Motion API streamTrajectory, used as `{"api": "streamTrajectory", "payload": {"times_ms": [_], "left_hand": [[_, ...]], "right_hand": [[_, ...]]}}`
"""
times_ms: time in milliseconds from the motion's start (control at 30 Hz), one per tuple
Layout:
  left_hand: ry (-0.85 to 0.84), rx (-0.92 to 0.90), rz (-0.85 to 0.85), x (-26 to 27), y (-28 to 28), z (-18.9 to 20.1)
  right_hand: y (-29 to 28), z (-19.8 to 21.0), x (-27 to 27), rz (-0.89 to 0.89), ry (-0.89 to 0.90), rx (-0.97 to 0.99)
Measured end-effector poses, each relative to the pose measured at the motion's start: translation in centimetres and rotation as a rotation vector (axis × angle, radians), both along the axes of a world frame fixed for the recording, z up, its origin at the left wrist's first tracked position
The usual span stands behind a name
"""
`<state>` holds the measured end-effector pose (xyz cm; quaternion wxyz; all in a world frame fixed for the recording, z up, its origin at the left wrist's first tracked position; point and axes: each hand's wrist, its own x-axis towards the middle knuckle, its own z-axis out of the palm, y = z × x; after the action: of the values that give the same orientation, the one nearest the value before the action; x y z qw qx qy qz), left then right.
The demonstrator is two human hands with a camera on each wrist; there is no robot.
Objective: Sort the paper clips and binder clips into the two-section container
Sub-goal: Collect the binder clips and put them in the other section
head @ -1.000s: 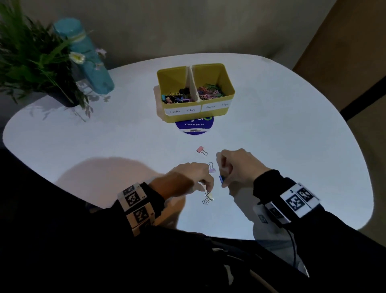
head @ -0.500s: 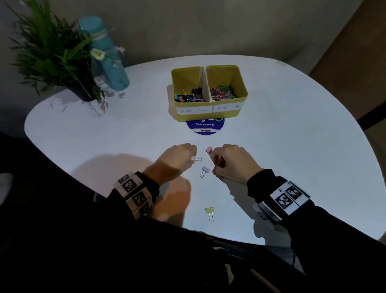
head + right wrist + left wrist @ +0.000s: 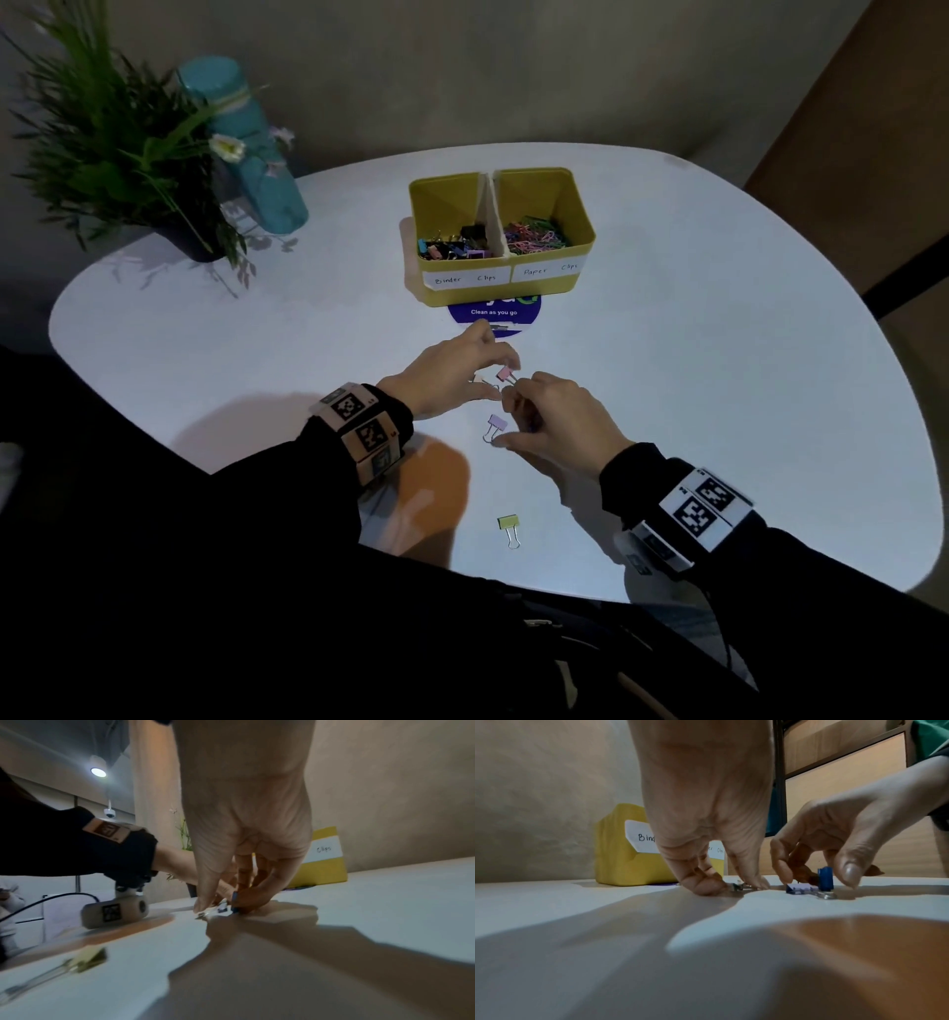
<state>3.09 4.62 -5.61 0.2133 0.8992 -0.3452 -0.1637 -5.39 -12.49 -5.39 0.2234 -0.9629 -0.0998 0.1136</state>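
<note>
The yellow two-section container [image 3: 580, 241] stands mid-table, with binder clips in its left part and paper clips in its right. In front of it my left hand [image 3: 488, 383] pinches a small white binder clip [image 3: 478, 379] against the table, also seen under my fingertips [image 3: 739, 886]. A pink binder clip [image 3: 506, 374] lies just beyond it. My right hand [image 3: 513, 413] holds a blue binder clip [image 3: 825, 878] in its curled fingers. Its thumb reaches down beside a purple binder clip [image 3: 495, 425] lying on the table. A yellow-green binder clip [image 3: 509, 524] lies loose nearer to me.
A round blue sticker [image 3: 495, 316] is partly under the container. At the far left stand a potted plant [image 3: 118, 154] and a teal bottle [image 3: 246, 149]. The white table [image 3: 719, 385] ends in a curved edge close to my body.
My left hand left the yellow-green clip near the front edge and moved forward to the white clip. My right hand moved forward too and now spans the pink and purple clips.
</note>
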Motion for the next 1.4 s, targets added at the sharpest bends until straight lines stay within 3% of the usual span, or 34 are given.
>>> {"api": "streamTrajectory", "payload": {"times_ms": [233, 333, 433, 667, 867, 933, 1000, 1133, 1233, 1300, 1400], "left_hand": [[-0.07, 0.04, -0.033, 0.4, 0.6, -0.3], [-0.253, 0.201, -0.064, -0.1, 0.7, -0.4], [-0.262, 0.257, -0.04, -0.4, 0.9, 0.1], [-0.039, -0.133, 0.181, -0.2, 2.9, 3.2], [-0.298, -0.467, 0.362, 3.3, 2.5, 10.3], [-0.345, -0.479, 0.435, 5.5, 2.0, 11.1], [-0.338, -0.375, 0.448, 7.5, 1.6, 11.0], [-0.335, -0.052, 0.382, 8.9, 1.1, 10.2], [-0.437, -0.13, 0.263, 5.7, 1.0, 9.8], [-0.303, -0.168, 0.047, 2.3, 0.9, 8.9], [0.056, -0.041, -0.222, -2.4, 0.9, 6.2]], "right_hand": [[1.3, -0.5, -0.3, -0.047, 0.011, 0.009], [1.2, -0.5, 0.0, -0.029, 0.035, 0.012], [1.2, -0.2, 0.2, -0.014, 0.02, 0.043], [2.0, -0.5, 1.1, 0.17, 0.058, 0.047], [1.5, -0.3, 1.4, 0.147, 0.069, 0.111], [1.0, -0.2, 1.5, 0.153, 0.068, 0.067], [0.3, 0.0, 1.6, 0.149, 0.054, 0.027], [-1.1, 0.6, 1.8, 0.11, 0.04, -0.002], [-2.6, 1.1, 1.9, 0.084, 0.06, 0.005], [-3.7, 1.4, 2.0, 0.028, 0.062, 0.032], [-4.9, 1.5, 2.3, -0.034, 0.067, 0.055]]}}
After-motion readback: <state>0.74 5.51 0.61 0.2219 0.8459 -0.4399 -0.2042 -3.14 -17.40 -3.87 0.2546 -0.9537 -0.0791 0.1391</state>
